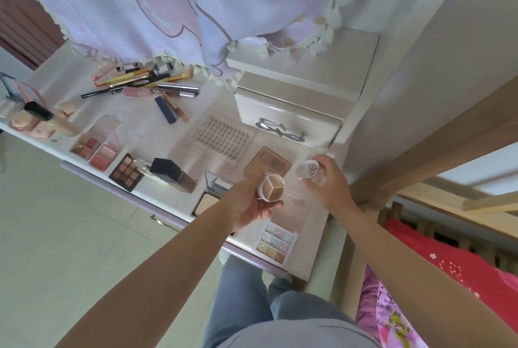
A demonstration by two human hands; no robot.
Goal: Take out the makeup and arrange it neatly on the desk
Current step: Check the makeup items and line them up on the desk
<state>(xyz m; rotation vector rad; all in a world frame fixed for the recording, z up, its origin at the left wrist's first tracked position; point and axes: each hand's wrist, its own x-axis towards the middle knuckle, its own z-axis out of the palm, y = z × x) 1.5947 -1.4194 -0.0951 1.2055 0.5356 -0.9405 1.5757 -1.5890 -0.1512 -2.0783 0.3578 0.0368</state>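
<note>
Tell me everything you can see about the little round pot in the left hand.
The round pot is small, with a pale, plastic-looking body and no lid on. Its open top shows three wedge-shaped sections of beige and tan cream. The left hand holds it above the desk, tilted so the top faces the camera, fingers curled round its side.

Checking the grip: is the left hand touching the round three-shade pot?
Touching. The head view shows the left hand holding the round three-shade pot, fingers wrapped under and around its side.
</note>
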